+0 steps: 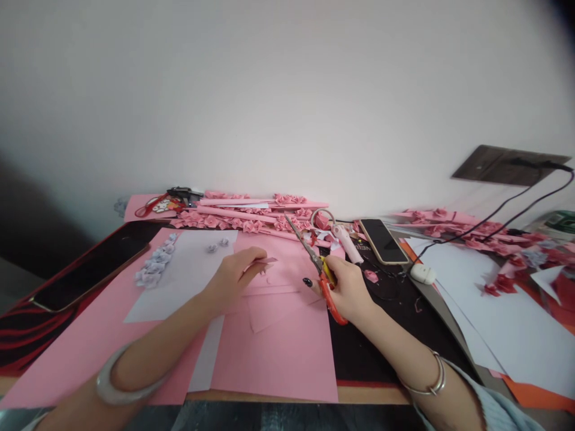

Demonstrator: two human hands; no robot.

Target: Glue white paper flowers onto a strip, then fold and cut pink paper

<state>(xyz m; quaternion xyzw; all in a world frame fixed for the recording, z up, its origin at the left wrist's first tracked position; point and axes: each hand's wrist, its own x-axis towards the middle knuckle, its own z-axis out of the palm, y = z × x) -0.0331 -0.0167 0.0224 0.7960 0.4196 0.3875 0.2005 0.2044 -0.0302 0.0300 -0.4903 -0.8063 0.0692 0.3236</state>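
Between the thumb and fingers of my left hand [230,276] is a small pink piece of paper [268,260], pinched above the pink sheets. My right hand [349,288] grips a pair of scissors [306,244] by its red and yellow handles, blades pointing up and to the left, apart from the paper. Pink sheets [287,353] lie under both hands, with smaller cut pieces on top. To the left, a pale sheet [188,269] bears a row of white-lilac paper roses [156,263] and a few single ones.
Pink paper roses [251,226] and rolled paper stems are heaped along the wall. A phone [384,240], a white earphone case [423,274] and a pink-handled tool [348,242] lie to the right. Another phone [92,269] is at left. Cables [476,224] run from the wall socket [498,166].
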